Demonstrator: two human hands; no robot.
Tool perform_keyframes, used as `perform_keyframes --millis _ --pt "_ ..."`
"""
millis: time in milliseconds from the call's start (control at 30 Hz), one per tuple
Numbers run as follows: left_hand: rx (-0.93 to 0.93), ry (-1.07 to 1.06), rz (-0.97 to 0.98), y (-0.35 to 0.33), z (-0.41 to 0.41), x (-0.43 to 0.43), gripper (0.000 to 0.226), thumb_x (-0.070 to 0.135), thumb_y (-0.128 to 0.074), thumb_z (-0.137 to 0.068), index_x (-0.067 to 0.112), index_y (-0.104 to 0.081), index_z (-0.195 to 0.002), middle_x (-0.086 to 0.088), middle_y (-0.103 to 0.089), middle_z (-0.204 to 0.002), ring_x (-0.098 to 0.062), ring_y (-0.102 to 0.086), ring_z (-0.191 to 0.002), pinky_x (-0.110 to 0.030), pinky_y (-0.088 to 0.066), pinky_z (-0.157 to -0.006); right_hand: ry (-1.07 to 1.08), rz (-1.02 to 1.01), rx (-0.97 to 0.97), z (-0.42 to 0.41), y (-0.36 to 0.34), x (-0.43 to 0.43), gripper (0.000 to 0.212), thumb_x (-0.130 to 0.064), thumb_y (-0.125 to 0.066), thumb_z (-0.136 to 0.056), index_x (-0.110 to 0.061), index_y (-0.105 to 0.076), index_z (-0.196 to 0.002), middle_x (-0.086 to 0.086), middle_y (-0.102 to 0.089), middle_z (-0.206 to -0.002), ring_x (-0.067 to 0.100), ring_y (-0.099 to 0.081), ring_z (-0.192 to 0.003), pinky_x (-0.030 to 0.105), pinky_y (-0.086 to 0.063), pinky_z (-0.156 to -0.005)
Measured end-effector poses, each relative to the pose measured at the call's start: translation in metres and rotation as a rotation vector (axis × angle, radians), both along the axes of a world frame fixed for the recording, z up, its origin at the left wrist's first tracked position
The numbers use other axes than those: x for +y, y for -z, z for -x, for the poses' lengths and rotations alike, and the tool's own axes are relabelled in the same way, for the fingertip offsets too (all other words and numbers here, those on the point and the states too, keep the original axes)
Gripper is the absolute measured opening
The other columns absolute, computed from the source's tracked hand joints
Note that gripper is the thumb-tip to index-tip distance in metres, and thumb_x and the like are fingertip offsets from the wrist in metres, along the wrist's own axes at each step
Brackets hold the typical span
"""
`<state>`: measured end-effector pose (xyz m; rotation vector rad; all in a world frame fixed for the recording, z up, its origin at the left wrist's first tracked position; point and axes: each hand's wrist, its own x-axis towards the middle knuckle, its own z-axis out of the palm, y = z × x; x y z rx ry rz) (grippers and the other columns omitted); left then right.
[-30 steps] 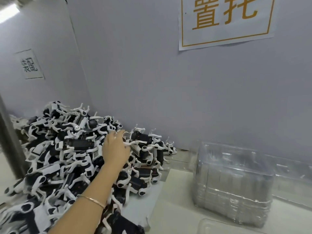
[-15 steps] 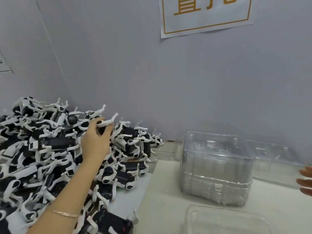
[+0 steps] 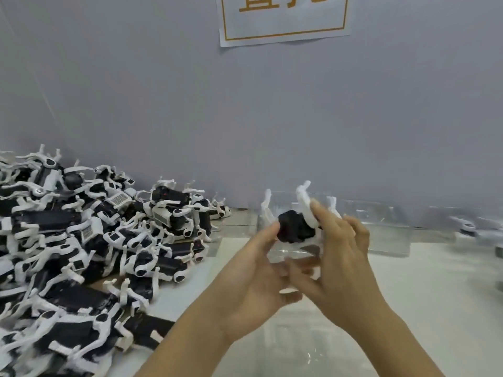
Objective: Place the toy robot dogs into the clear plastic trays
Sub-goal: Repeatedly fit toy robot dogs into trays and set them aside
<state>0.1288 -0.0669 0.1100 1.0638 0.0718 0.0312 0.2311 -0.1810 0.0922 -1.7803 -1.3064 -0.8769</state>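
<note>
Both my hands hold one black-and-white toy robot dog (image 3: pixel 295 225) in the air at the middle of the view, its white legs pointing up. My left hand (image 3: pixel 258 270) grips its left end with thumb and fingers. My right hand (image 3: pixel 337 248) grips its right side, fingers curled over a white leg. Behind the dog stands a stack of clear plastic trays (image 3: pixel 386 227), partly hidden by my hands. A single clear tray (image 3: pixel 288 346) lies low in front, under my wrists. A large pile of toy robot dogs (image 3: pixel 81 240) fills the left side.
A grey wall runs close behind the table, with a white paper sign (image 3: pixel 283 20) with orange characters on it. At the far right edge another toy dog (image 3: pixel 468 227) sits in a clear tray. The pale tabletop (image 3: pixel 435 295) stretches to the right.
My left hand has lifted a dog off the pile and carried it right to the middle. My right hand has come in from the right edge and taken hold of it too.
</note>
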Motion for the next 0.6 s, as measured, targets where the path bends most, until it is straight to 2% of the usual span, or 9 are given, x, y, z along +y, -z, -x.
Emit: perform_keyframes --millis 100,167,233,300,367,433,467,533,600 --pt "-0.039 0.004 -0.323 0.012 0.008 0.002 0.066 0.056 -0.071 -0.060 0.053 -0.058 -0.125 0.006 -0.044 -0.141 -0.008 -0.045 -0.123 -0.035 -0.040 -0.101 -0.194 -0.233 0.413 -0.006 0.005 -0.018 0.084 -0.044 -0.066 -0.080 -0.045 -0.012 -0.144 -0.012 -0.047 -0.128 0.016 -0.053 -0.106 0.042 -0.051 -0.089" --pt "-0.087 -0.055 -0.750 0.027 0.015 0.010 0.077 0.060 -0.078 -0.057 0.069 -0.044 -0.125 0.029 -0.025 -0.146 0.005 -0.030 -0.134 -0.030 -0.034 -0.108 -0.354 -0.404 0.700 -0.008 0.004 -0.027 0.092 -0.022 -0.074 -0.079 -0.062 -0.014 -0.135 -0.017 -0.060 -0.106 0.011 -0.065 -0.085 0.026 -0.056 -0.074" --pt "0.011 -0.143 -1.095 0.049 0.008 0.017 0.057 0.054 -0.076 -0.071 0.078 -0.044 -0.112 0.044 -0.012 -0.142 0.010 -0.010 -0.141 -0.028 -0.021 -0.114 -0.341 -0.532 0.864 -0.015 0.006 -0.038 0.093 -0.003 -0.072 -0.076 -0.061 -0.021 -0.128 -0.019 -0.065 -0.084 0.007 -0.065 -0.065 0.016 -0.053 -0.063" --pt "0.191 -0.194 -1.138 0.069 0.009 0.019 0.045 0.036 -0.072 -0.084 0.068 -0.052 -0.108 0.040 -0.017 -0.136 0.007 -0.011 -0.141 -0.025 -0.015 -0.117 -0.296 -0.595 0.966 -0.021 0.004 -0.048 0.087 0.005 -0.072 -0.078 -0.056 -0.026 -0.121 -0.017 -0.067 -0.076 0.007 -0.064 -0.060 0.018 -0.053 -0.062" --pt "0.238 -0.258 -1.154 0.088 0.018 0.022 0.052 0.027 -0.071 -0.088 0.058 -0.046 -0.121 0.037 -0.028 -0.122 -0.001 -0.026 -0.139 -0.025 -0.025 -0.115 -0.265 -0.617 1.064 -0.028 0.004 -0.055 0.076 0.007 -0.066 -0.083 -0.052 -0.030 -0.114 -0.016 -0.066 -0.068 0.005 -0.062 -0.058 0.027 -0.052 -0.064" --pt "0.242 -0.363 -1.152 0.093 0.029 0.018 0.052 0.041 -0.069 -0.086 0.074 -0.035 -0.108 0.029 -0.041 -0.110 0.000 -0.043 -0.116 -0.021 -0.037 -0.100 -0.281 -0.652 1.146 -0.032 0.004 -0.060 0.065 0.007 -0.063 -0.085 -0.045 -0.034 -0.112 -0.015 -0.064 -0.063 0.005 -0.060 -0.057 0.029 -0.050 -0.064" --pt "0.273 -0.417 -1.170 0.091 0.036 0.010 0.037 0.053 -0.067 -0.083 0.072 -0.039 -0.097 0.022 -0.046 -0.102 0.000 -0.048 -0.103 -0.019 -0.040 -0.090 -0.319 -0.679 1.186 -0.034 0.002 -0.062 0.061 0.007 -0.062 -0.084 -0.040 -0.036 -0.113 -0.014 -0.064 -0.063 0.005 -0.060 -0.058 0.028 -0.050 -0.062" --pt "0.218 -0.485 -1.548 0.088 0.038 -0.004 0.037 0.075 -0.059 -0.072 0.053 -0.035 -0.091 0.022 -0.049 -0.077 0.002 -0.055 -0.074 -0.008 -0.036 -0.061 -0.436 -0.728 1.263 -0.037 -0.001 -0.064 0.060 0.004 -0.067 -0.077 -0.027 -0.040 -0.121 -0.010 -0.066 -0.068 0.009 -0.061 -0.060 0.028 -0.053 -0.058" --pt "-0.057 -0.533 -1.779 0.083 0.044 -0.017 0.026 0.074 -0.046 -0.084 0.055 -0.036 -0.099 0.017 -0.044 -0.053 -0.001 -0.045 -0.039 -0.005 -0.027 -0.037 -0.549 -0.745 1.325 -0.039 -0.004 -0.066 0.058 -0.002 -0.069 -0.067 -0.016 -0.046 -0.118 -0.005 -0.064 -0.072 0.012 -0.060 -0.060 0.028 -0.053 -0.055"
